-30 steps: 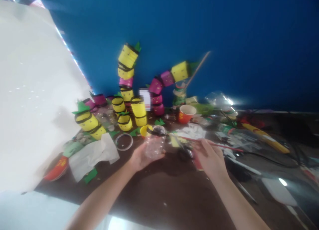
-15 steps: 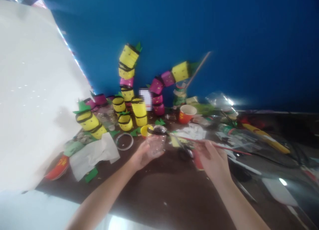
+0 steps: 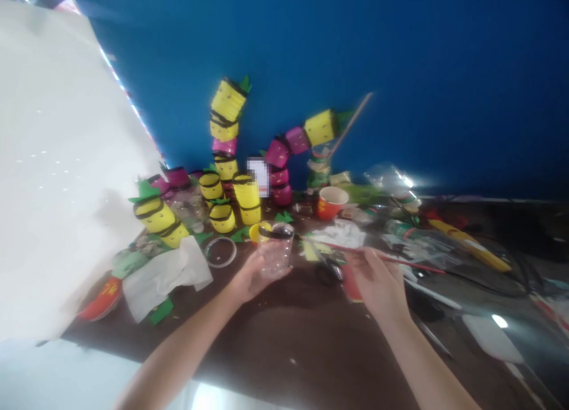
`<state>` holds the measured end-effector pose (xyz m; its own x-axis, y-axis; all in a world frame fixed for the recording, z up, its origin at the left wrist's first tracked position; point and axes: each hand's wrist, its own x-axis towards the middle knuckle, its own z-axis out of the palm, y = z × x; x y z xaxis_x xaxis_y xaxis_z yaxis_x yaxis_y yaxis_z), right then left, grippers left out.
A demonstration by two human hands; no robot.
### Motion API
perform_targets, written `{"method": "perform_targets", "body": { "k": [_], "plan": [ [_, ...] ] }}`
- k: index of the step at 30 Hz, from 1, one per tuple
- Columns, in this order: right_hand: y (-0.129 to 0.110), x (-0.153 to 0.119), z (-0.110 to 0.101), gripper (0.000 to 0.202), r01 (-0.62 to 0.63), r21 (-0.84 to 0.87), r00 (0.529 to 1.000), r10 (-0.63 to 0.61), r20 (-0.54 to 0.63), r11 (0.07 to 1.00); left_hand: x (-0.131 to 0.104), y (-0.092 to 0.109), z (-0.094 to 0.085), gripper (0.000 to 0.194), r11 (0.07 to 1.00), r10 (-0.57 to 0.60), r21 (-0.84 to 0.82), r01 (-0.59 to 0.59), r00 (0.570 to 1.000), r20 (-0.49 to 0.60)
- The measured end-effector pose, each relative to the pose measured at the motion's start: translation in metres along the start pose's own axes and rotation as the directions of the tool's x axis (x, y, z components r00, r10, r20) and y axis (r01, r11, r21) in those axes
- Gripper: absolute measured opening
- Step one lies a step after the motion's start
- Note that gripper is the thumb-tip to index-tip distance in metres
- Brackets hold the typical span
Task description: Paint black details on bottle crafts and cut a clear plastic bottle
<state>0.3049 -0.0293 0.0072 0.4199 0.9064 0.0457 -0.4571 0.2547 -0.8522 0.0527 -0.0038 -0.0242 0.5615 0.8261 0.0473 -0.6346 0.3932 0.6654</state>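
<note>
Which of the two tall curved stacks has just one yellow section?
The right stack: purple sections under a yellow top. The left stack has several yellow.

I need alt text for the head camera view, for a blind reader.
The left hand holds a clear plastic container; the right hand holds a thin red stick pointing toward it. Behind them, yellow and purple containers stand stacked on a cluttered brown table before a blue wall.

We can read no words, brands or numbers here. Yellow marks show on the red cup [image 3: 331, 209] near the desk's [image 3: 284, 339] back edge and on the red piece [image 3: 106, 298] at its left edge, too blurred for us; the white card [image 3: 263, 183] towards the back is partly pixelated.
</note>
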Motion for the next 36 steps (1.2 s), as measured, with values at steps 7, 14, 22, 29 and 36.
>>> {"method": "perform_targets", "body": {
  "k": [7, 14, 22, 29, 36],
  "plan": [
    [0.005, -0.001, 0.001, 0.027, -0.005, -0.009, 1.0, 0.005, -0.019, 1.0, 0.0, 0.002, 0.004, 0.061, 0.998, -0.048, -0.032, 0.05, 0.998, 0.043],
    [-0.001, 0.0, 0.001, 0.025, -0.028, 0.0, 1.0, 0.028, 0.007, 1.0, -0.001, 0.004, 0.006, 0.061, 0.994, -0.097, -0.053, 0.099, 0.994, 0.041],
    [0.005, -0.007, 0.009, 0.027, -0.068, -0.012, 0.998, 0.068, 0.016, 0.998, -0.002, 0.002, 0.003, 0.062, 0.986, -0.117, -0.112, 0.121, 0.992, 0.044],
    [0.0, 0.003, 0.002, 0.023, -0.033, 0.032, 0.999, 0.033, 0.004, 0.999, -0.003, 0.003, -0.005, 0.057, 0.957, -0.172, -0.241, 0.161, 0.985, -0.023],
    [-0.005, -0.004, 0.008, 0.025, -0.093, 0.03, 0.99, 0.089, 0.105, 0.995, -0.002, 0.006, -0.002, 0.057, 0.943, -0.219, -0.26, 0.206, 0.975, -0.022]
  ]
}}
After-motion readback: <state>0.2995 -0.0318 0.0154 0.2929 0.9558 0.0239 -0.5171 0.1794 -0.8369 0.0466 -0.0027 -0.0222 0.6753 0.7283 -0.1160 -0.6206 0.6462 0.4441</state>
